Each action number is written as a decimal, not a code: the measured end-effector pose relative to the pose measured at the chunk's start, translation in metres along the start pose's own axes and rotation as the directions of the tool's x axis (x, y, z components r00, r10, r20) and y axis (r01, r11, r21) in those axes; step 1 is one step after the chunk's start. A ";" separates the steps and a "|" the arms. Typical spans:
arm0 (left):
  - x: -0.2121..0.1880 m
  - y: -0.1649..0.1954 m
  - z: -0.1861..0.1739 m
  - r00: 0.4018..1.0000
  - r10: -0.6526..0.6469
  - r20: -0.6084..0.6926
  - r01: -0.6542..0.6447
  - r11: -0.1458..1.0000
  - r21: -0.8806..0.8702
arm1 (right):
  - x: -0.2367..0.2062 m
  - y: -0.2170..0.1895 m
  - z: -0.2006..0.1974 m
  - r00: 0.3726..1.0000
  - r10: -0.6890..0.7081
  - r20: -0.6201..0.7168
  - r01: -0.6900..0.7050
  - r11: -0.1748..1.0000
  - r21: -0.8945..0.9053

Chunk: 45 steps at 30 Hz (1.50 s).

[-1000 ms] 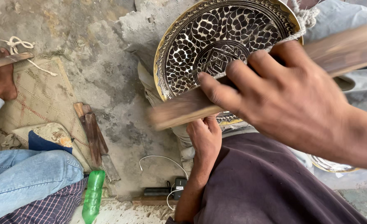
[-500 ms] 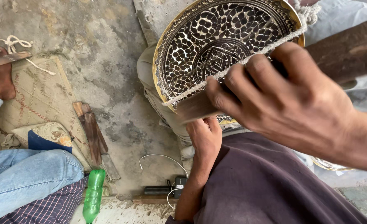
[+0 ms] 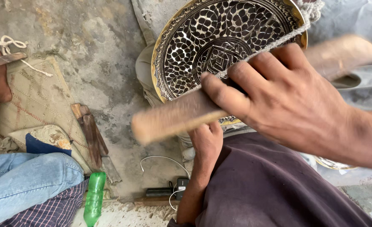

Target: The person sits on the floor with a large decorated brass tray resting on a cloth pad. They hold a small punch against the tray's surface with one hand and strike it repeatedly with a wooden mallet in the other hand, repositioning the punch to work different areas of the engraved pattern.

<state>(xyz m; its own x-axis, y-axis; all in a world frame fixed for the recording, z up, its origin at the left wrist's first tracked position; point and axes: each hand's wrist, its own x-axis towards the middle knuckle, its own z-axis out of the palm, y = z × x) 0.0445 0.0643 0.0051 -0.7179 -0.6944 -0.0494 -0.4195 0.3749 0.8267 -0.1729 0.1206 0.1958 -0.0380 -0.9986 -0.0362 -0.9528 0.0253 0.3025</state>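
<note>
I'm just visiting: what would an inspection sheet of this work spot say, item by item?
Surface: rough grey concrete floor, stained and dusty.
Job's things: round engraved metal plate with a gold rim, propped upright; wooden stick, blurred, lying across the plate's lower part.
Clutter: green plastic bottle; wooden pieces; woven mat; patterned cushion.
Hands: right hand gripping the stick; left hand under the plate's lower edge.
Cables: white cable running to a small dark box.
Surroundings: another person's jeans leg at lower left.
</note>
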 end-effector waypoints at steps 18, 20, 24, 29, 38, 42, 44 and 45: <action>0.008 0.009 -0.005 0.999 -0.027 0.036 0.026 0.999 0.025 | 0.000 -0.003 0.001 0.994 -0.061 0.094 0.074 0.987 -0.142; 0.008 0.008 -0.005 0.996 -0.091 -0.004 0.089 0.980 -0.179 | -0.001 -0.004 0.001 0.992 -0.060 0.111 0.078 0.984 -0.159; 0.009 0.009 -0.007 0.999 -0.008 0.037 0.006 0.999 0.043 | -0.003 -0.005 -0.001 0.995 -0.033 0.091 0.049 0.983 -0.176; 0.008 0.008 -0.008 1.000 0.007 -0.012 -0.007 0.999 -0.035 | -0.004 -0.005 -0.002 0.998 -0.014 0.068 0.021 0.995 -0.098; 0.014 0.002 -0.015 1.000 -0.028 0.001 0.028 1.000 0.011 | -0.005 0.004 0.007 0.997 0.003 -0.080 -0.007 0.999 -0.043; 0.022 0.004 -0.016 0.996 -0.026 0.083 0.022 0.999 0.050 | -0.004 0.006 0.010 0.996 0.013 -0.089 -0.015 1.000 -0.016; 0.023 0.006 -0.016 0.996 -0.018 0.088 0.012 0.998 0.065 | -0.003 0.005 0.011 0.993 0.056 -0.105 -0.048 0.996 0.080; 0.023 0.007 -0.016 0.997 0.007 0.080 -0.011 0.998 0.061 | -0.002 0.005 0.011 0.990 0.082 -0.110 -0.070 0.991 0.114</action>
<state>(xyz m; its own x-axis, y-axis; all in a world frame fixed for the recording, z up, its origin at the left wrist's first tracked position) 0.0341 0.0411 0.0186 -0.7627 -0.6407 -0.0886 -0.4442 0.4193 0.7918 -0.1805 0.1235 0.1871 -0.0828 -0.9921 0.0941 -0.9760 0.0998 0.1936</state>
